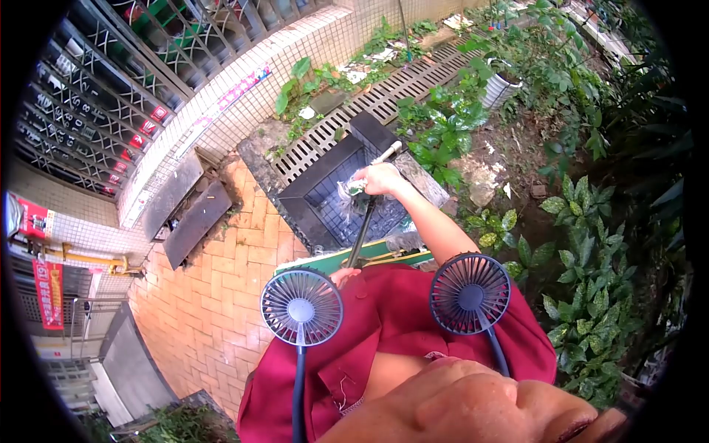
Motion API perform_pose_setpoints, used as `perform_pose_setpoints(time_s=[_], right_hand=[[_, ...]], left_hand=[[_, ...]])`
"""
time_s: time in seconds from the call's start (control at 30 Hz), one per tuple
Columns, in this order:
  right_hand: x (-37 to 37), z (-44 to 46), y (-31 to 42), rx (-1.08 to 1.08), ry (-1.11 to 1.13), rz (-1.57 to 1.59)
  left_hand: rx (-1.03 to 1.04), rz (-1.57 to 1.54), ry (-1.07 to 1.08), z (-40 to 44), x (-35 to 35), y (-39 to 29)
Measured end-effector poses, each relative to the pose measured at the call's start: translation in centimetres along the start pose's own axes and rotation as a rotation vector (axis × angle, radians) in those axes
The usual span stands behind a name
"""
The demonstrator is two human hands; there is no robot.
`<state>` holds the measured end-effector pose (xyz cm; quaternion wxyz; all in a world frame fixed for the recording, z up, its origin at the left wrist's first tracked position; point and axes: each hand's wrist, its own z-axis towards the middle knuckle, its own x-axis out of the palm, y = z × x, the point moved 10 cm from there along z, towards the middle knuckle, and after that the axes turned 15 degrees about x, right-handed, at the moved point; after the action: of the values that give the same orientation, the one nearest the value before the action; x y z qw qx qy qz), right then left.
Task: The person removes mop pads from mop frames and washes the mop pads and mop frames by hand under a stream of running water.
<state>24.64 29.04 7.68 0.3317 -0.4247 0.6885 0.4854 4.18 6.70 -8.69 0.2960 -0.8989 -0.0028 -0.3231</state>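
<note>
Curving along the left side, a wall [244, 85] of small, pale tiles is running below metal window bars [177, 63]. Flat orange bricks [221, 295] are covering the ground in a zigzag. Next, a square, dark-tiled basin [295, 207] is sitting by a stone drain cover [377, 100] full of long slots. The mop [346, 201] is hanging over the basin, showing whitish, stringy bits and a straight, dark pole. The left hand [345, 276] is peeking out near the pole's low end; I cannot tell how its fingers are. The right hand [380, 179] is squeezing its fingers around the mop's stringy end. Shiny green leaves [447, 133] are growing on the right.
</note>
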Motion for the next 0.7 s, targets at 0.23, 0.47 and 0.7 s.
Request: perform_pose_setpoints(time_s=[0.23, 0.47, 0.7], right_hand=[[-1.8, 1.8, -0.7, 0.032, 0.009, 0.038], [-1.5, 0.3, -2.1, 0.106, 0.020, 0.035], [-1.0, -2.7, -3.2, 0.157, 0.014, 0.049]], left_hand=[[0.029, 0.025, 0.011, 0.9, 0.4, -0.4], [-0.041, -0.084, 0.002, 1.2, -1.0, 1.2], [-0.076, 0.040, -0.034, 0.4, -0.6, 0.7]])
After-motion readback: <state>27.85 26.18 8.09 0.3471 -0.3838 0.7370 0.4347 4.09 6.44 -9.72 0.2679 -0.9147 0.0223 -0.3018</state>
